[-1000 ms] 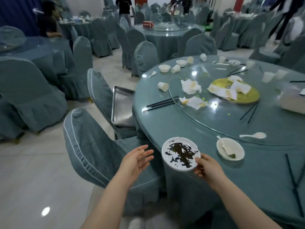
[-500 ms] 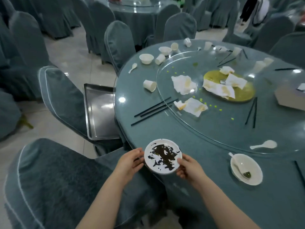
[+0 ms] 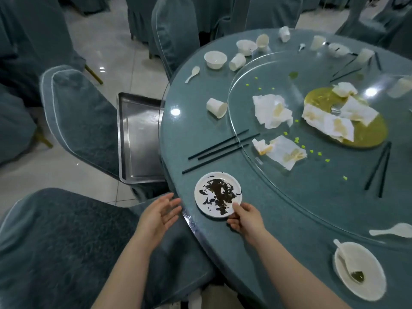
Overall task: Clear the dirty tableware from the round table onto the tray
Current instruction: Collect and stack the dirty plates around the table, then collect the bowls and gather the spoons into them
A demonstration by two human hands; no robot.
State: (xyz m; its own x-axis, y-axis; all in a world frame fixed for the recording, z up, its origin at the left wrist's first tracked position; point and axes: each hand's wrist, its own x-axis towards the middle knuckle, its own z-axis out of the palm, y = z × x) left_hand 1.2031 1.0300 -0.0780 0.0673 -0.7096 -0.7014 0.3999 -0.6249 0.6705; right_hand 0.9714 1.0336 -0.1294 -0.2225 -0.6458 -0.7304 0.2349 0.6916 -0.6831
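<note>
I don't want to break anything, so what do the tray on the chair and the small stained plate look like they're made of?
Tray: looks like stainless steel, with a brushed grey sheen and soft reflections. Small stained plate: smooth glossy white, probably ceramic or melamine; the picture can't settle which.

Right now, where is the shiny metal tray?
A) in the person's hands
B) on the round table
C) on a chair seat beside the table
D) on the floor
C: the shiny metal tray lies on a chair seat, left of the round table.
</note>
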